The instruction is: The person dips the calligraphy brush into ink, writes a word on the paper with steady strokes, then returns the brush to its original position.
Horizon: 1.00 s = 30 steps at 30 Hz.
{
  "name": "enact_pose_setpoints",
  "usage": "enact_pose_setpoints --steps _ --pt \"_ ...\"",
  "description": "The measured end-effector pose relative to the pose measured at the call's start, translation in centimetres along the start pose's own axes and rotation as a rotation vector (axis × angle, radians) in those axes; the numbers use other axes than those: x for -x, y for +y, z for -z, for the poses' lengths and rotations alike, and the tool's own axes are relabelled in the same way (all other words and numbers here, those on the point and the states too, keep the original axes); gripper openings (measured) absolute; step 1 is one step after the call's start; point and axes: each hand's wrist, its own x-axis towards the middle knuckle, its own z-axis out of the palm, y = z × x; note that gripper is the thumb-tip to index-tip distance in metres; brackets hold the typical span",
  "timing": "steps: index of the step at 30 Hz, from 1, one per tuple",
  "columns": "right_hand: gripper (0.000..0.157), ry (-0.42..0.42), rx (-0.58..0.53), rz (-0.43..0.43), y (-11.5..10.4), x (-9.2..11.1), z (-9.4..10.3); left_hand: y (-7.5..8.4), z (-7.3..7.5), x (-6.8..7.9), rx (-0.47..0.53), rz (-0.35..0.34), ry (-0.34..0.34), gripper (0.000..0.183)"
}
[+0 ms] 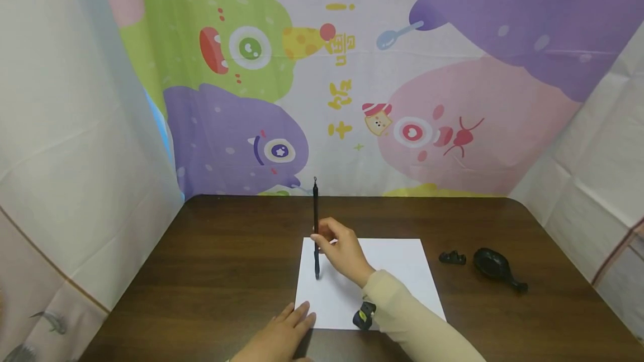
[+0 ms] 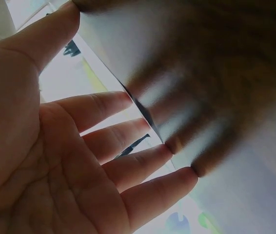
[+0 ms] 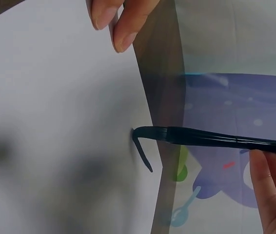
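My right hand (image 1: pixel 347 247) pinches a black writing brush (image 1: pixel 316 211) upright between thumb and fingers, over the left part of a white sheet of paper (image 1: pixel 397 272). In the right wrist view the bristles (image 3: pixel 147 132) bend against the paper. A short dark ink stroke (image 3: pixel 143 155) runs from them toward the sheet's far left corner. My left hand (image 1: pixel 282 334) lies with fingers extended, fingertips on the paper's near left corner. Its palm and fingers also show in the left wrist view, beside their blurry reflection on the tabletop.
On the dark wooden table (image 1: pixel 211 272), right of the paper, lie a small black brush rest (image 1: pixel 452 257) and a black dish with a handle (image 1: pixel 495 266). A patterned cloth (image 1: pixel 342 161) hangs behind the table. Pale cloth hangs at both sides.
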Motion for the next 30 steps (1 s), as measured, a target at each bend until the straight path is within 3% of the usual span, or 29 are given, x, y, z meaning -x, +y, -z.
enact_pose_setpoints --steps 4,10,20,24,30 --pt "0.017 -0.018 -0.032 -0.018 -0.3 0.2 0.0 0.0 0.0 0.0 -0.005 0.008 -0.006 0.074" --pt "0.017 -0.040 -0.031 -0.038 -3.1 0.5 0.5 -0.1 0.0 0.0 -0.010 0.001 0.000 0.075" --pt "0.012 -0.002 -0.018 -0.026 -4.5 0.5 1.4 0.0 -0.1 0.2 -0.014 -0.016 0.033 0.076" --pt "0.013 0.018 -0.012 -0.031 -4.1 0.0 1.7 -0.1 -0.1 0.2 -0.001 -0.007 0.017 0.076" --pt "0.015 0.078 -0.043 -0.009 -1.7 -1.3 1.8 -0.1 0.0 0.2 0.015 0.008 -0.006 0.075"
